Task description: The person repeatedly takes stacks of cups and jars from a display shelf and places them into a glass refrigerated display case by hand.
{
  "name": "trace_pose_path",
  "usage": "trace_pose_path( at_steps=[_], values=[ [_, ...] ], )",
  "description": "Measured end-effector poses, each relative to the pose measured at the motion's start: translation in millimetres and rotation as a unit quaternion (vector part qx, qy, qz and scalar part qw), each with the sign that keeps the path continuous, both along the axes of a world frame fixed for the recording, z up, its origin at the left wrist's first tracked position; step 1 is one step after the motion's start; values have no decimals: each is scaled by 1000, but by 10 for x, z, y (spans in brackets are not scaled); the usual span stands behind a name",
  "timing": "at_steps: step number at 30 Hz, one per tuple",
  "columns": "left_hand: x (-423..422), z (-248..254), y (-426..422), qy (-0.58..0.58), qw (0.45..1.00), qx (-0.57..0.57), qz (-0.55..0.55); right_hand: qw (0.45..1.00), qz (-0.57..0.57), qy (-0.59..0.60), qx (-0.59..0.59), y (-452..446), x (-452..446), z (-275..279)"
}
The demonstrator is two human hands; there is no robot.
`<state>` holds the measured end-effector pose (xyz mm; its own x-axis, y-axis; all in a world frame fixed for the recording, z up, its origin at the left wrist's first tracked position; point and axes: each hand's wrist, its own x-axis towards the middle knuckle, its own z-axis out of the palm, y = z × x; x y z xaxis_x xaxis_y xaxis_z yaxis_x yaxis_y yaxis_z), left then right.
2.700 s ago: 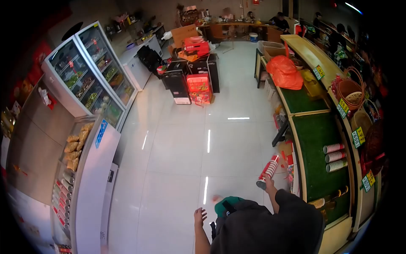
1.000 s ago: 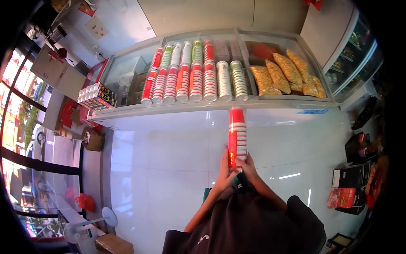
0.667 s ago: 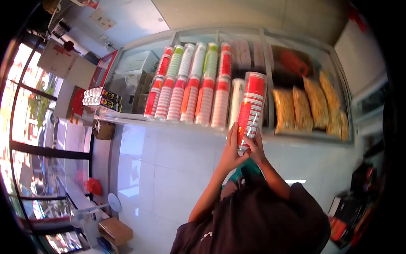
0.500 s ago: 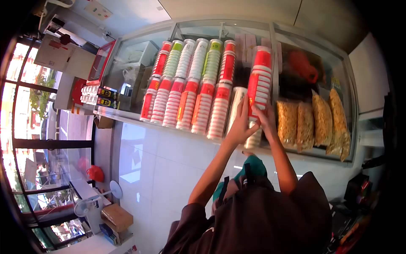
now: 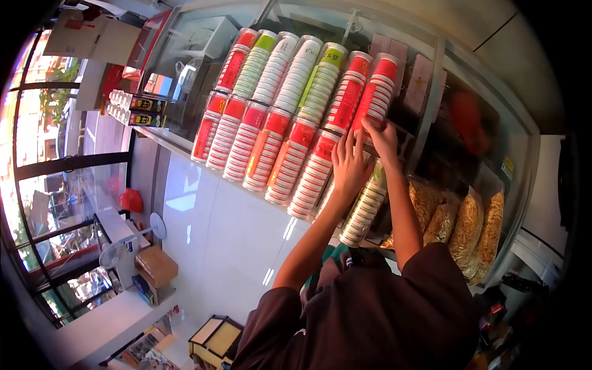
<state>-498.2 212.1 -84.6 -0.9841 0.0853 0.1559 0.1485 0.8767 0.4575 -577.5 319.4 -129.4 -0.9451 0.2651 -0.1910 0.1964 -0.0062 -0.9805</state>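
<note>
A clear-wrapped stack of red-and-white paper cups [image 5: 377,86] lies at the right end of the back row of cup stacks. My right hand [image 5: 382,140] grips its lower end, thumb and fingers bent around it. My left hand [image 5: 350,166] is open, with fingers stretched toward the same end and fingertips touching or very near it. Beneath my left hand, a white stack is mostly hidden. Beside my right wrist lies a green-and-white cup stack [image 5: 364,213] in the front row. A red-labelled cup stack [image 5: 314,176] is just left of my left hand.
More cup stacks [image 5: 277,139] fill two rows on the glass counter [image 5: 436,92]. Bags of yellowish snacks [image 5: 465,228] lie on the right. Black boxes [image 5: 148,111] stand at the left end. A fan [image 5: 158,226] and a cardboard box [image 5: 157,265] are at lower left.
The red cup stack has moved left and back, against the back row. My left hand's fingers have spread at its lower end. The camera view has turned.
</note>
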Motion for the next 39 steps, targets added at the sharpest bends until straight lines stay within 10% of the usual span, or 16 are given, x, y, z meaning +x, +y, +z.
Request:
trace_pose_path(
  at_steps=[6,21,29,33,39],
  values=[
    [646,-121,-150,-168,978,-70,98,997,57,-38,36,-2,-84,-96],
    [847,-52,-192,-106,978,-53,173,935,161,-109,296,333,136,225],
    [1930,64,-48,-185,979,21,-81,902,90,50,420,420,1052,-117],
    [2054,-54,-142,-183,980,72,33,984,-2,17,177,126,1019,-188],
    [2270,-129,-218,-139,983,28,119,989,-44,40,134,43,1024,-313]
  ],
)
